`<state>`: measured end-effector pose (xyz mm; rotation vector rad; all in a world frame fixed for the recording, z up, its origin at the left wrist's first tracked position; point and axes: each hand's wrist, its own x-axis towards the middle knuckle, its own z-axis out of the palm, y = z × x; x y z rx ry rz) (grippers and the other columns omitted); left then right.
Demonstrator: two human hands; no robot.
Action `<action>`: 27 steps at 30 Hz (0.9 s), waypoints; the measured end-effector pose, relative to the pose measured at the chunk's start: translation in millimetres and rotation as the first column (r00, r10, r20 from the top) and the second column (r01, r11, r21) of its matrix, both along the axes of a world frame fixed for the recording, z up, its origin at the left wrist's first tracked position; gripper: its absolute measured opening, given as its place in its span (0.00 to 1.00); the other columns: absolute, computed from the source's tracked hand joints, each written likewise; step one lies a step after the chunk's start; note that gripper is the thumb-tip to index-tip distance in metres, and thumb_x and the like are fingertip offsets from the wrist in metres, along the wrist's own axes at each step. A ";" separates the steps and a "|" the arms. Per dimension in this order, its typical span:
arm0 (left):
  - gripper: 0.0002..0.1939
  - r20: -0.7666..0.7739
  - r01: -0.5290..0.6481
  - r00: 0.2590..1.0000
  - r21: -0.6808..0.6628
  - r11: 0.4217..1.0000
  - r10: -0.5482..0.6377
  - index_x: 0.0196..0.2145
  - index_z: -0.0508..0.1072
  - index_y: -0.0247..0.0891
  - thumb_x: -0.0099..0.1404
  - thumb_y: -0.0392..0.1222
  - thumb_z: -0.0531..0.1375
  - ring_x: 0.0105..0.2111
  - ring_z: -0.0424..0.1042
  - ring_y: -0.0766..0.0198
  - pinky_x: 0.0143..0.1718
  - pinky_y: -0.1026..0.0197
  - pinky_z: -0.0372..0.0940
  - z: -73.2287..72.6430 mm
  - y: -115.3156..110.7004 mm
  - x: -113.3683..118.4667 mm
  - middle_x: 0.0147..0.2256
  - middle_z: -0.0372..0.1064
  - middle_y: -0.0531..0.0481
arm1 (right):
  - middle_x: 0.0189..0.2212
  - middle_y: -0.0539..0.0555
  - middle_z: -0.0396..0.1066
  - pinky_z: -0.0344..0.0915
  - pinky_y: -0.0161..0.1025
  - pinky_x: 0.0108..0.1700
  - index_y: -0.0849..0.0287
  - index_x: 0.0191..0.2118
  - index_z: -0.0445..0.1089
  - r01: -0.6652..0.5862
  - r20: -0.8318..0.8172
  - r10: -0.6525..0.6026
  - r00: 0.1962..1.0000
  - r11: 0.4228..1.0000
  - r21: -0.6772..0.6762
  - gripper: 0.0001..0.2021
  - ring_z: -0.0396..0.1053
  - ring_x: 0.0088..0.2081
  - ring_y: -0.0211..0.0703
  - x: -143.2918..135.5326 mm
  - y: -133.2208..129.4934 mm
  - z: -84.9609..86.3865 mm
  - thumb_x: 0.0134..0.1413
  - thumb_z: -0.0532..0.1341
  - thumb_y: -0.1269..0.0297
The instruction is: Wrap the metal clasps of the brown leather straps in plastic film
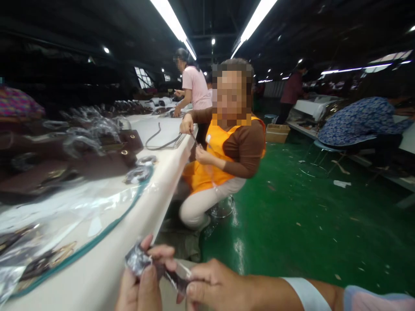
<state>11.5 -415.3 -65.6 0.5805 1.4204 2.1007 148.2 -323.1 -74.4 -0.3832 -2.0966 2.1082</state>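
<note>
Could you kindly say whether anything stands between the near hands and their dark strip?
Nothing visible blocks the left hand or right hand; both hold the strip. Shiny film shows on it, possibly lying between skin and strip.

Wrapped piece (pixel 138 261), in the left hand (pixel 145 283) and right hand (pixel 214 280): no readable text; glare and blur on the film.
Orange apron (pixel 216 175), ahead of both hands: a small pale mark (pixel 208 139) on the chest, too blurred to read.
Brown bags (pixel 132 139), ahead and to the left of the left hand: no legible brand or label.
Cardboard box (pixel 277 133), far beyond the right hand: no legible print.
</note>
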 end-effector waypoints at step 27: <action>0.19 0.620 0.134 0.630 0.505 0.852 -0.467 0.51 0.69 0.21 0.72 0.40 0.48 0.19 0.54 0.78 0.26 0.75 0.63 38.7 -11.9 2.7 0.24 0.59 0.55 | 0.24 0.44 0.60 0.49 0.27 0.20 0.61 0.51 0.62 -0.027 -0.129 -0.010 0.992 0.960 -0.280 0.27 0.52 0.19 0.27 -18.9 23.7 -7.4 0.60 0.56 0.41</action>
